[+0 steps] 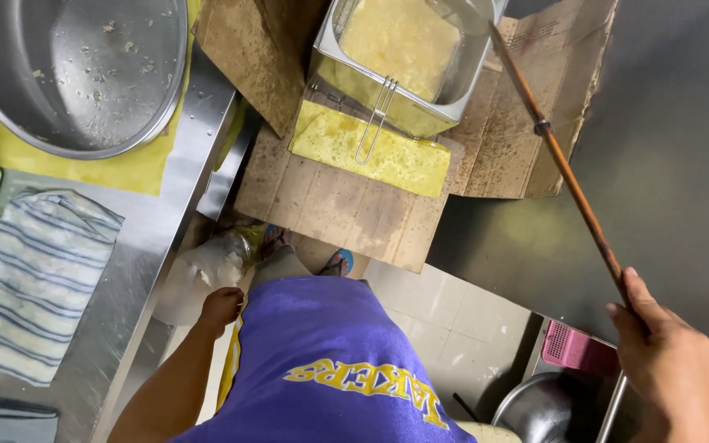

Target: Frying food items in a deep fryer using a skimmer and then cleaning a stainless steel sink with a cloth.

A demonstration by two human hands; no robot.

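- The long wooden stick (pixel 568 172) runs up from the right hand (pixel 666 361) — clenched round its lower end — with its tip at the rim of the metal fryer tub (pixel 354 74) of yellow batter.
- Left of the tub, the steel bowl (pixel 67 74) sits on the counter.
- The left hand (pixel 220 308) hangs loosely curled, empty, below the tub.
- Risk: a hard push could tip the tub off the oily cardboard (pixel 330 205) — or splash.
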